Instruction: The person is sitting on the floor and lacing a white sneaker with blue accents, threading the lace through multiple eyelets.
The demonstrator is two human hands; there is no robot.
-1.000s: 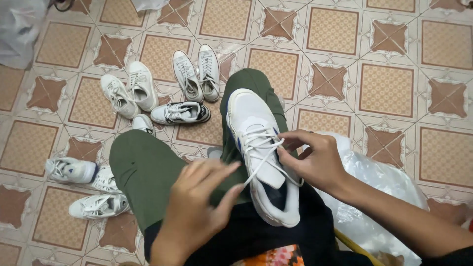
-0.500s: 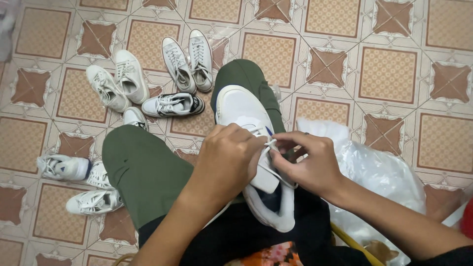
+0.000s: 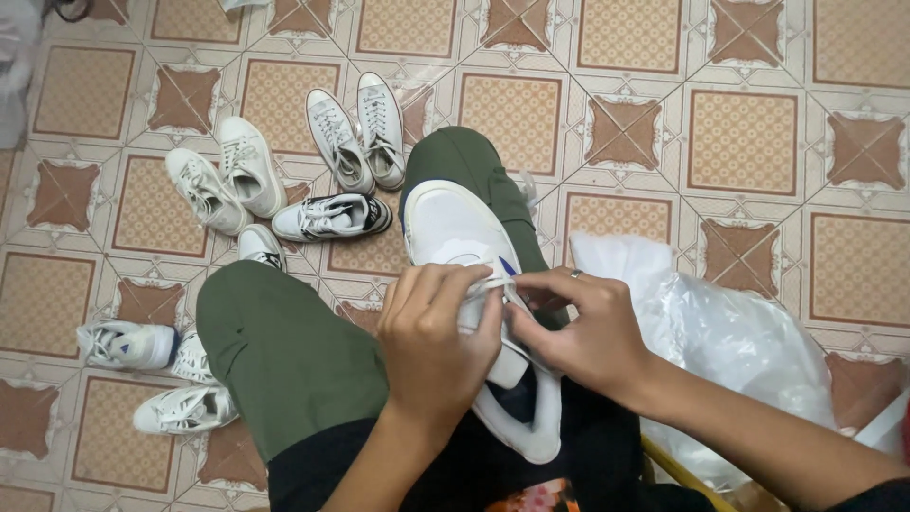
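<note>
Lacing a white sneaker (image 3: 453, 228) on the lap

Left hand (image 3: 438, 337) and right hand (image 3: 580, 327) both pinch the white lace (image 3: 494, 277) mid-tongue; lower eyelets look threaded, the top probably isn't, fingers hide it. Other shoes (image 3: 332, 216) crowd the floor (image 3: 739, 142) left, plastic bag (image 3: 730, 341) right, open tiles ahead.

Counted 1 white sneaker (image 3: 455, 232) on the lap, w/ 2 hands on its laces: left hand (image 3: 438, 337), right hand (image 3: 580, 327). On the floor approx. 9 more white shoes (image 3: 248, 163). Also 1 clear plastic bag (image 3: 730, 341), and 1 ring (image 3: 574, 274) on the right hand.
</note>
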